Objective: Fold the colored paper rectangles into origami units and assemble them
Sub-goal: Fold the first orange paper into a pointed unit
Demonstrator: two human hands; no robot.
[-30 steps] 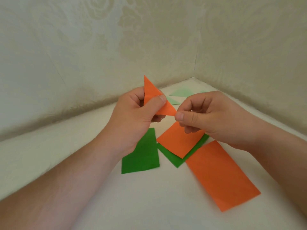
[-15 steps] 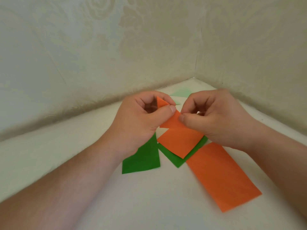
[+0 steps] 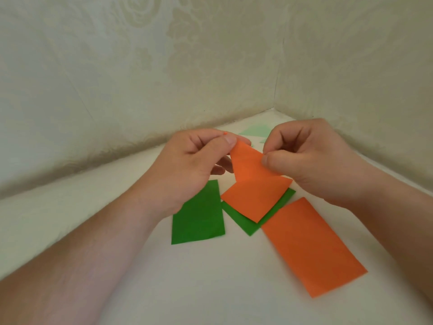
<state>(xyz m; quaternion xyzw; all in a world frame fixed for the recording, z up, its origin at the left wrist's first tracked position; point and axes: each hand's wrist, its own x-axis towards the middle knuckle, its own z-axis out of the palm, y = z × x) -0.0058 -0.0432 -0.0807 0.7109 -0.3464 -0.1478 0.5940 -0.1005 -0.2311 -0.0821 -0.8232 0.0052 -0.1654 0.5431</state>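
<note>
I judge we're early on: my left hand and right hand both pinch one part-folded orange paper above the table, while two green rectangles and two orange rectangles lie flat, unfolded, nothing assembled.

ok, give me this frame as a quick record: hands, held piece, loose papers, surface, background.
left hand: pinches the held orange piece at its upper left
right hand: pinches the same piece at its right edge
held orange piece: partly folded, raised above the loose papers
orange papers on table: one square-looking overlapping a green sheet; one long rectangle nearest the right arm
green rectangle: flat, partly under the left wrist
pale green pieces: behind the hands, near the corner
surface: white table
background: patterned wall
</note>
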